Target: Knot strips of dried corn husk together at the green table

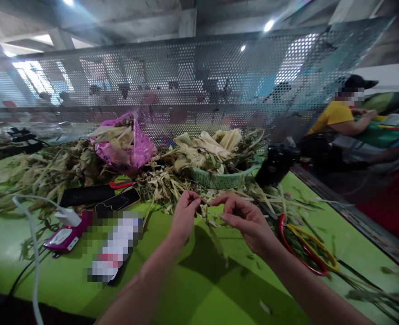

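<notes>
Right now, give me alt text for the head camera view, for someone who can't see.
A left hand appears to pinch a piece of pale plant material over a green table, the right hand close beside it. Beyond them are a green basket and a pink bag, both heaped with dry leaves.

Head view: we look from head height, forward and slightly down.
Green tabletop (226,298): we view it from close above, left hand (185,219) and right hand (246,221) near mid-frame.
Perforated screen (165,63): we face it, farther off, beneath the ceiling (128,18).
</notes>
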Available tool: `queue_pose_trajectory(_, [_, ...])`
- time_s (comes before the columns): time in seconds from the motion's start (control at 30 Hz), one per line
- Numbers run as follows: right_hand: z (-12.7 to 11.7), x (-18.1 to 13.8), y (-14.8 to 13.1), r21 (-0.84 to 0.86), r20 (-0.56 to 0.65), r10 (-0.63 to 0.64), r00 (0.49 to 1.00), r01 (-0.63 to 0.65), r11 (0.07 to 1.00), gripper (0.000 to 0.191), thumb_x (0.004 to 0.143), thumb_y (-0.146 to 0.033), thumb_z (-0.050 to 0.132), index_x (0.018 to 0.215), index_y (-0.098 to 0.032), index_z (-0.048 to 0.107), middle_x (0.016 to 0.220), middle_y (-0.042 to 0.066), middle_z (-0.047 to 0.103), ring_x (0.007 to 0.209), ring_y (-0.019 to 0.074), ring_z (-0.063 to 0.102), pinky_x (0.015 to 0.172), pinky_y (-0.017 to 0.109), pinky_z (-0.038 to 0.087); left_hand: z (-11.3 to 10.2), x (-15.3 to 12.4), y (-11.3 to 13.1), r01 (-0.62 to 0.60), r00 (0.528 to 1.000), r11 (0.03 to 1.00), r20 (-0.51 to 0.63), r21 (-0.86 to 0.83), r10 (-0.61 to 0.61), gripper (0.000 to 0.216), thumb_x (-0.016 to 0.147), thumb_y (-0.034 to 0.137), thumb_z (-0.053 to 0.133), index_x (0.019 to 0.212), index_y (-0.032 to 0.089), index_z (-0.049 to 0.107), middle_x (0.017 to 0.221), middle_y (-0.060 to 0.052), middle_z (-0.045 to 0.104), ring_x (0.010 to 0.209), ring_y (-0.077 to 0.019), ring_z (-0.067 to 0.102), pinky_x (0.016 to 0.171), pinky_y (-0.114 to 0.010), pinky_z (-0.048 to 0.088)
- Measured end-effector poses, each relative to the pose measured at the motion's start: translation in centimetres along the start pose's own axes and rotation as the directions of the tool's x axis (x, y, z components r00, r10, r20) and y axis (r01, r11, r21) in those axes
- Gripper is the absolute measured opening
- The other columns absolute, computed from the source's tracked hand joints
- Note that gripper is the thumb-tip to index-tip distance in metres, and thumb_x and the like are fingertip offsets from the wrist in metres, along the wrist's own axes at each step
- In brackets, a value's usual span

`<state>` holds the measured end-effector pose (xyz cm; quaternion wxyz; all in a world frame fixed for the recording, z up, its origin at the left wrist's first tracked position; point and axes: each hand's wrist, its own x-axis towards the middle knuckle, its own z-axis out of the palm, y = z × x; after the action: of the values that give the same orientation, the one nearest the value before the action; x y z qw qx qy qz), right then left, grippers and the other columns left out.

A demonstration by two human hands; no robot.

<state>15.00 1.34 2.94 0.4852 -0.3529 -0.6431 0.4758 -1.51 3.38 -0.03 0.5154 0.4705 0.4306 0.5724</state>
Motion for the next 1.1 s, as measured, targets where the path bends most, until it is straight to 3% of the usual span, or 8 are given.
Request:
queue_pose_trajectory(0.13, [0.3, 0.0, -0.2, 0.028, 0.044, 0.055, 0.998, -0.056, 0.998, 0.021, 0.077, -0.026, 0.066, 0.063, -0.02, 0.051, 0.086, 0.004, 0.061, 0.077, 0.0172, 0.052, 0.067, 0.029, 0.04, -0.3, 0.2, -0.3, 0.008, 0.997, 1.0, -0.077, -0.016, -0.009, 0.005, 0.078, 0.023, 0.055, 0.08, 0.018, 0.053, 0.075, 0.001, 0.054, 0.071, -0.0111, 0.048, 0.067, -0.022, 0.037])
queue_pose_trajectory(0.27, [0.0, 0.1, -0.8, 0.015, -0.063, 0.04, 0.997, -0.039, 0.999, 0.015, 0.081, -0.035, 0.062, 0.087, -0.022, 0.059, 0.108, 0.006, 0.058, 0.072, 0.0141, 0.05, 0.062, 0.028, 0.04, -0.5, 0.0, -0.1, 0.134, 0.988, 0.97, 0.108, -0.204, -0.114, 0.012, 0.078, 0.027, 0.059, 0.084, 0.019, 0.053, 0.072, 0.002, 0.053, 0.063, -0.0095, 0.048, 0.06, -0.021, 0.037])
queue_pose_trajectory(0.37, [-0.2, 0.3, -0.7, -0.001, -0.11, 0.028, 0.993, -0.028, 1.0, 0.03, 0.083, -0.037, 0.059, 0.11, -0.025, 0.055, 0.106, 0.004, 0.056, 0.072, 0.014, 0.049, 0.063, 0.027, 0.041, -0.3, -0.4, 0.2, 0.22, 0.963, 0.932, 0.219, -0.289, -0.159, 0.014, 0.077, 0.027, 0.061, 0.083, 0.018, 0.052, 0.072, 0.001, 0.054, 0.063, -0.0091, 0.051, 0.059, -0.02, 0.039])
queue_pose_trajectory(0.5, [0.0, 0.6, 0.0, -0.285, -0.024, 0.007, 1.0, -0.013, 0.958, 0.03, 0.077, -0.038, 0.066, 0.102, -0.022, 0.06, 0.096, 0.005, 0.056, 0.077, 0.0176, 0.052, 0.067, 0.03, 0.044, 0.4, -0.8, 0.5, 0.256, 0.947, 0.916, 0.269, -0.31, -0.173, 0.015, 0.076, 0.025, 0.063, 0.081, 0.018, 0.051, 0.07, 0.002, 0.053, 0.06, -0.0075, 0.05, 0.055, -0.017, 0.037])
queue_pose_trajectory(0.67, [0.7, 0.5, 0.4, -0.555, -0.058, -0.212, 0.976, 0.145, 0.819, 0.02, 0.074, -0.031, 0.071, 0.089, -0.022, 0.063, 0.104, 0.007, 0.054, 0.098, 0.023, 0.052, 0.079, 0.034, 0.045, 0.8, -0.8, 0.1, 0.223, 0.958, 0.936, 0.236, -0.272, -0.159, 0.018, 0.074, 0.029, 0.067, 0.079, 0.018, 0.054, 0.074, 0.001, 0.054, 0.065, -0.0076, 0.051, 0.057, -0.017, 0.038])
queue_pose_trajectory(0.83, [0.7, 0.5, 0.7, -0.542, -0.025, -0.216, 0.976, 0.169, 0.824, 0.013, 0.078, -0.03, 0.068, 0.074, -0.02, 0.06, 0.097, 0.006, 0.057, 0.097, 0.0223, 0.054, 0.085, 0.036, 0.042, 0.8, -0.8, -0.1, 0.213, 0.973, 0.938, 0.142, -0.275, -0.179, 0.023, 0.075, 0.038, 0.067, 0.08, 0.018, 0.057, 0.076, 0.001, 0.053, 0.065, -0.0076, 0.05, 0.059, -0.017, 0.041])
queue_pose_trajectory(1.0, [-0.3, 0.8, 1.1, -0.474, -0.211, -0.137, 0.968, 0.022, 0.88, 0.016, 0.079, -0.035, 0.064, 0.081, -0.02, 0.058, 0.08, 0.002, 0.055, 0.073, 0.0169, 0.053, 0.067, 0.03, 0.043, 0.5, -1.1, 0.6, 0.292, 0.939, 0.942, 0.236, -0.168, -0.249, 0.036, 0.077, 0.052, 0.061, 0.086, 0.017, 0.059, 0.08, -0.002, 0.058, 0.066, -0.0116, 0.056, 0.063, -0.024, 0.046])
queue_pose_trajectory(1.1, [-0.8, 0.9, 0.8, -0.449, -0.259, -0.077, 0.963, -0.05, 0.892, 0.02, 0.078, -0.038, 0.065, 0.08, -0.02, 0.056, 0.072, 0.0, 0.054, 0.067, 0.0158, 0.05, 0.063, 0.029, 0.041, 0.6, -1.0, 0.6, 0.127, 0.96, 0.992, 0.252, 0.004, -0.124, 0.025, 0.074, 0.04, 0.068, 0.079, 0.017, 0.059, 0.072, 0.0, 0.056, 0.064, -0.0098, 0.052, 0.062, -0.022, 0.042])
